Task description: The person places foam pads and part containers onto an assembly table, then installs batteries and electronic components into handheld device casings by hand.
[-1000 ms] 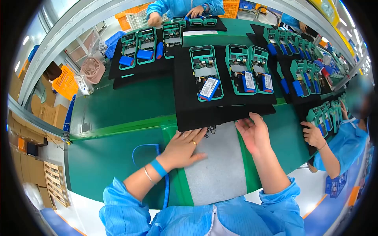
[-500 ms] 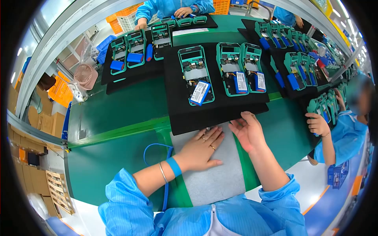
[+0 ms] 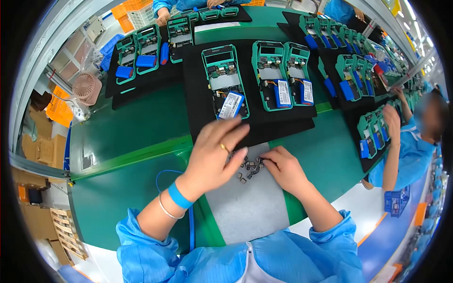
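Left hand (image 3: 212, 158): fingers apart and thumb held away from them, fingertips blurred at the near end of a long green plastic device shell (image 3: 220, 70); contact cannot be told
Right hand (image 3: 285, 172): thumb and forefinger close together at the edge of a loose cluster of small dark metallic parts (image 3: 250, 166); whether they pinch one cannot be told
Small parts: scattered on a flat grey mat (image 3: 250, 212), between the two hands, just below the flat black board (image 3: 269, 123)
Black board: carries three green shells, the leftmost apart, the other two side by side
Battery: a blue block with a white label (image 3: 231, 106) lies aslant at the near end of the leftmost shell
Desk: green surface (image 3: 137, 127) beneath mat and board
Right side: a co-worker in blue (image 3: 406, 155) sits beside another row of green shells (image 3: 375, 129)
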Demonstrator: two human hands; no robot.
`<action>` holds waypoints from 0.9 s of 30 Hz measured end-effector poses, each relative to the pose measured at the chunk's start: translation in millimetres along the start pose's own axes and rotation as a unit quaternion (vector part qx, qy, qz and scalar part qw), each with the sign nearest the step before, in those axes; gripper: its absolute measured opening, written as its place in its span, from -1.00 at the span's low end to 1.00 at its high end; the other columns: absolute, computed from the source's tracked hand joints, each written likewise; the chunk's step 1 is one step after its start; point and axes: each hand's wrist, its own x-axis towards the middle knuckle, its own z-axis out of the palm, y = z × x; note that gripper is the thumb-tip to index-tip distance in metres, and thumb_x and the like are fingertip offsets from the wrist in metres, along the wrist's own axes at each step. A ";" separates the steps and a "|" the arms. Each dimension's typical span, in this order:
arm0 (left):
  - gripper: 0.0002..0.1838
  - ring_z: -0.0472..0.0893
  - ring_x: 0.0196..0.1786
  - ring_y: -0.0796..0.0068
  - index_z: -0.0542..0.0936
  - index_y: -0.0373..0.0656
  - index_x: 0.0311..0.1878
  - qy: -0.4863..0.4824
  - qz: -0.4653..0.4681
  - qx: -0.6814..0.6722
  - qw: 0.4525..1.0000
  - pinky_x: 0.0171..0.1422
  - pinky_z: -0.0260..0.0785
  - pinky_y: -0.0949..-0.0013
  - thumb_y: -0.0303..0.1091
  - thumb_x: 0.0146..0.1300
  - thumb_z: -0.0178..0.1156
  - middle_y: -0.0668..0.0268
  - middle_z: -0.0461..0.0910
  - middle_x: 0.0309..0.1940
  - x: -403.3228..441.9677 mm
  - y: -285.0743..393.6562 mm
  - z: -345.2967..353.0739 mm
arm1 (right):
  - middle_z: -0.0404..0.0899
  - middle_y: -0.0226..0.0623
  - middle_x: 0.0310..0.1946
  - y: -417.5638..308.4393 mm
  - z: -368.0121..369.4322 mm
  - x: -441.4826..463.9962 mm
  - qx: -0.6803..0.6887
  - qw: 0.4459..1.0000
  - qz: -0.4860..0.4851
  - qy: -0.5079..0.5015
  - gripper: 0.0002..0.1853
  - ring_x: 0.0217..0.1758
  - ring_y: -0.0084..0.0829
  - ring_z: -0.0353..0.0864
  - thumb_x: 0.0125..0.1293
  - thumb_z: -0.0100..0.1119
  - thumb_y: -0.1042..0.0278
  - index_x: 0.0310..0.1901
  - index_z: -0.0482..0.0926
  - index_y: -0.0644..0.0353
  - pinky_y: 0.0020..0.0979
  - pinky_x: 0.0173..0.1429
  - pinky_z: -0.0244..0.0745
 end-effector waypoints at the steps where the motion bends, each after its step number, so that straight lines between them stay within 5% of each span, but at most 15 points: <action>1: -0.50 0.43 0.28 -0.05 0.54 -0.19 0.23 0.012 -0.007 0.029 0.999 0.37 0.28 0.06 -0.37 0.19 0.31 0.05 0.41 0.31 5.5 -5.7 1.4 | 0.57 -0.16 -0.26 -1.8 -0.1 1.3 -0.032 0.999 -0.016 -0.012 -0.84 -0.20 -0.14 0.62 0.28 0.26 0.48 -0.11 0.66 0.23 -0.29 -0.11 0.54; 7: -0.35 0.22 0.45 -0.10 0.43 -0.13 0.36 0.068 -0.084 0.091 0.990 0.49 0.13 0.02 -0.33 0.16 0.35 -0.02 0.21 0.45 37.2 -31.9 32.7 | 0.53 -0.17 -0.33 -3.3 3.5 6.9 -0.087 0.996 -0.007 -0.013 -0.92 -0.25 -0.07 0.61 0.21 0.30 0.45 -0.28 0.61 0.23 -0.17 -0.16 0.53; 11: -0.38 0.25 0.38 -0.07 0.41 -0.13 0.34 0.004 -0.111 0.004 0.994 0.49 0.12 0.04 -0.42 0.19 0.32 0.04 0.30 0.32 45.4 -45.0 38.0 | 0.52 -0.20 -0.41 -3.3 7.4 0.5 -0.152 0.984 0.093 0.013 -0.89 -0.34 -0.12 0.60 0.18 0.34 0.44 -0.38 0.57 0.21 -0.18 -0.24 0.52; 15: -0.49 0.36 0.26 0.06 0.43 -0.15 0.29 0.034 -0.108 -0.004 0.994 0.43 0.20 0.15 -0.46 0.26 0.26 0.08 0.37 0.21 41.9 -47.5 39.6 | 0.55 -0.22 -0.40 0.2 3.1 -3.6 -0.098 0.992 0.070 0.031 -0.93 -0.30 -0.17 0.60 0.19 0.32 0.46 -0.34 0.61 0.18 -0.23 -0.22 0.52; 17: -0.60 0.44 0.19 0.04 0.47 -0.19 0.21 0.197 -0.132 -0.154 0.959 0.35 0.28 0.13 -0.51 0.29 0.19 0.03 0.46 0.10 40.5 -48.9 40.7 | 0.60 -0.26 -0.31 5.7 -3.4 1.8 -0.113 0.988 -0.104 0.008 -0.92 -0.23 -0.24 0.61 0.19 0.32 0.46 -0.27 0.65 0.17 -0.28 -0.18 0.55; 19: -0.72 0.54 0.11 0.29 0.46 -0.25 0.16 0.298 -0.142 -0.219 0.918 0.27 0.33 0.36 -0.53 0.41 0.02 0.14 0.54 0.06 42.9 -59.5 34.9 | 0.61 -0.29 -0.26 4.8 -9.9 3.9 -0.156 0.977 -0.139 -0.032 -0.88 -0.18 -0.27 0.61 0.17 0.30 0.47 -0.23 0.66 0.16 -0.30 -0.14 0.57; 20: -0.71 0.52 0.15 0.29 0.46 -0.26 0.18 0.327 -0.203 -0.351 0.854 0.29 0.32 0.35 -0.54 0.42 -0.01 0.17 0.54 0.08 41.4 -60.2 31.9 | 0.62 -0.32 -0.22 3.0 -13.5 5.7 -0.197 0.962 -0.174 -0.067 -0.83 -0.14 -0.30 0.61 0.15 0.27 0.49 -0.19 0.67 0.16 -0.33 -0.11 0.59; 23: -0.66 0.51 0.19 0.17 0.47 -0.25 0.18 0.314 -0.238 -0.133 0.910 0.34 0.27 0.28 -0.55 0.35 0.06 0.10 0.53 0.11 29.5 -71.9 25.5 | 0.61 -0.33 -0.18 1.1 -23.2 12.8 -0.255 0.932 -0.223 -0.134 -0.77 -0.13 -0.32 0.61 0.09 0.22 0.50 -0.17 0.66 0.20 -0.36 -0.07 0.62; 27: -0.53 0.36 0.38 0.02 0.51 -0.13 0.17 0.189 -0.076 0.029 0.979 0.44 0.14 -0.06 -0.38 0.16 0.30 0.12 0.48 0.22 23.9 -50.6 23.4 | 0.62 -0.32 -0.18 -6.0 -31.7 20.9 -0.286 0.904 -0.267 -0.171 -0.71 -0.13 -0.32 0.61 0.04 0.17 0.49 -0.15 0.64 0.25 -0.40 -0.07 0.63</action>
